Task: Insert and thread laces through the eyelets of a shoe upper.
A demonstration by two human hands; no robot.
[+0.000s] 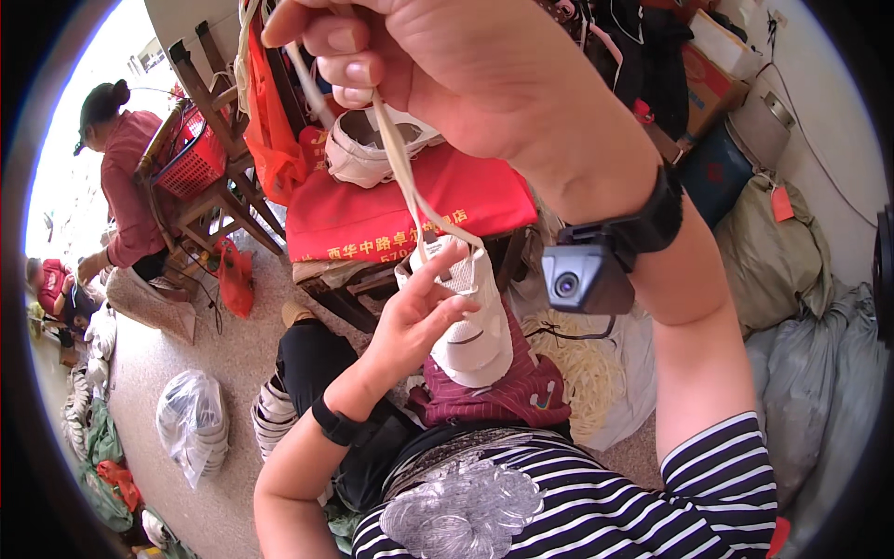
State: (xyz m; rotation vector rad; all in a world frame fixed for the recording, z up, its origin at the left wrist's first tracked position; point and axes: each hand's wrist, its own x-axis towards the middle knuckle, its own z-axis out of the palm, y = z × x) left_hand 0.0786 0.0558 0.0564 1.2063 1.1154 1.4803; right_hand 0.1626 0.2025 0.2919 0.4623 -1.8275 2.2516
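Note:
A white sneaker (472, 347) rests toe toward me on a dark red cloth (503, 396) over my lap. My left hand (421, 312) holds its upper near the lace holes, thumb and forefinger spread across the top. My right hand (372, 58) is raised high above the shoe, its fingers closed on a cream shoelace (396, 154). The lace runs taut down to the shoe and splits into two strands near the opening. Behind the lace, another pale shoe (361, 154) stands on a red cover (382, 210) over a low table.
Loose cream laces (582, 382) lie in a plastic bag at my right. Shoe parts fill a clear bag (193, 419) on the floor, beside a stack of shoes (270, 419). A wooden chair with a red basket (193, 154) stands left, near a seated person (130, 177). Sacks (778, 252) line the right wall.

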